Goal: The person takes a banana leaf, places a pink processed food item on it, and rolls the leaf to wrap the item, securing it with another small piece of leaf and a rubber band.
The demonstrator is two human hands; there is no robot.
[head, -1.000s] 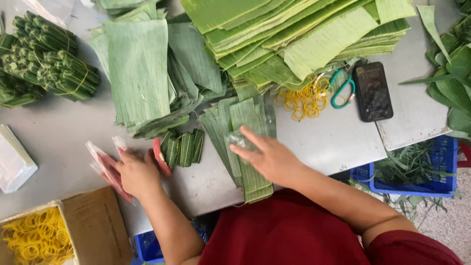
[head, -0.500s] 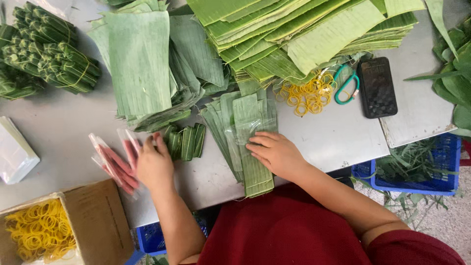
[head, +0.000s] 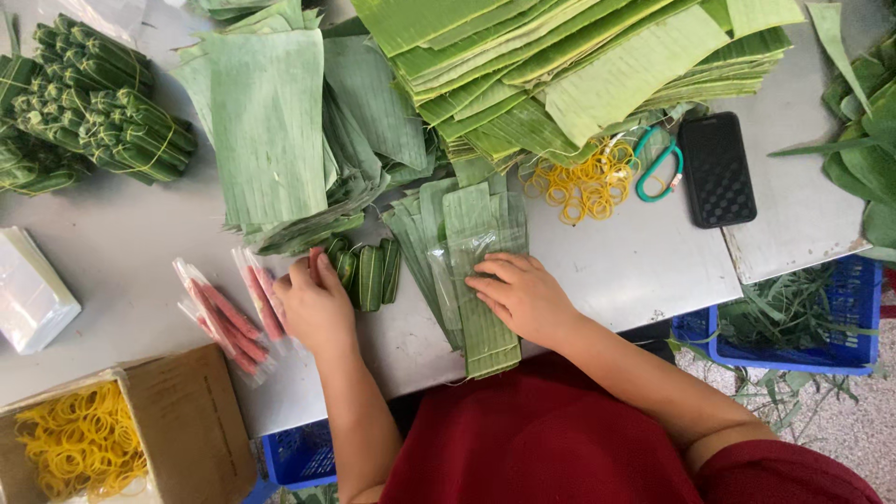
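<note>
Grey metal worktop (head: 121, 252) fills the view, crowded at its far side by tall stacks of broad green banana leaves (head: 579, 65) and a second heap of cut leaf sheets (head: 271, 131), with bundles of rolled green leaf parcels tied with yellow bands (head: 103, 103) at the far left. A loose pile of yellow rubber bands (head: 583, 187), one pair of teal-handled scissors (head: 658, 168) and one black phone (head: 717, 170) lie near the right side, well apart from both hands. One brown cardboard box (head: 187, 420) holding more yellow bands sits at the near left corner, and one white packet (head: 28, 289) lies beside it. The right hand (head: 523, 299) rests flat, fingers (head: 495, 271) spread and pressing on a clear plastic sleeve (head: 467, 257) laid over a stack of narrow green leaf strips (head: 481, 271) that reaches the near edge. The left hand (head: 317, 303) has its fingers curled loosely, tips touching three or so small folded green leaf rolls (head: 369, 275) just beyond them; whether it pinches one I cannot tell. Clear packets of red sausage sticks (head: 229, 317), about four, lie just left of that hand. Two blue plastic crates (head: 840, 317) show below the worktop.
</note>
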